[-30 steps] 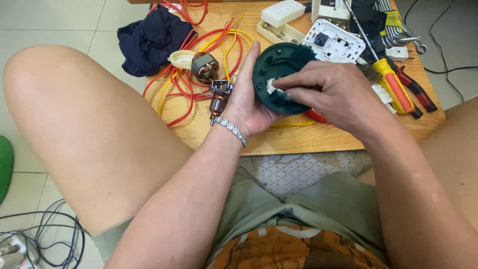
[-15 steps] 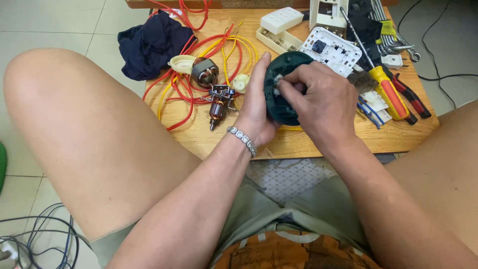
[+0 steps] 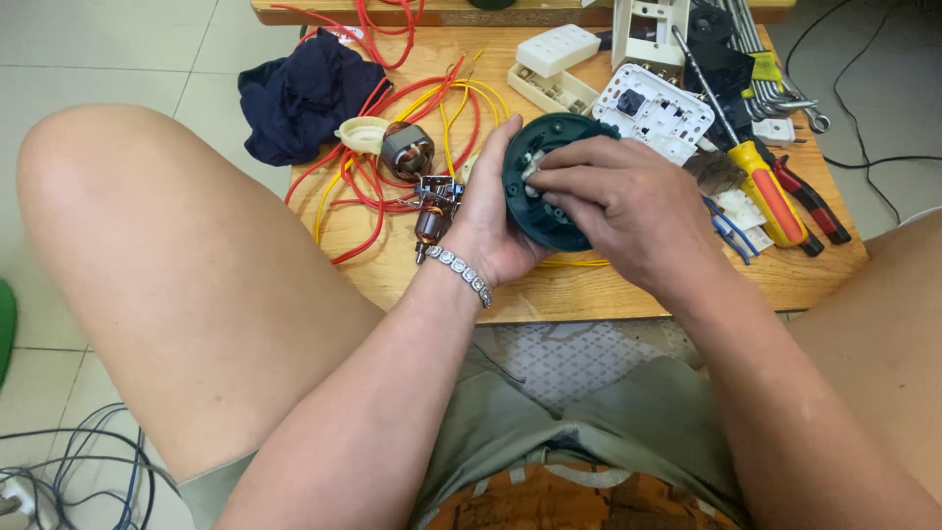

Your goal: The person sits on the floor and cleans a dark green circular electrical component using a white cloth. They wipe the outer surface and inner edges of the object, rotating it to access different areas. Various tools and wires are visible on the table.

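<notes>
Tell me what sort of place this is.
Probably an informal home repair spot for electrical gear: a low wooden table on a tiled floor, strewn with red and yellow wires, a motor armature, and a screwdriver and pliers.

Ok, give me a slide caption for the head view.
Left hand cradles a round dark-green housing while right hand fingers work inside it.

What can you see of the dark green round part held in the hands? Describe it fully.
The dark green round part looks like a moulded plastic disc with a raised rim and small white pieces inside. It is held tilted on edge above the wooden table. The left hand cups its rim from behind; the right hand covers much of its face, fingertips pressing on the white pieces.
</notes>
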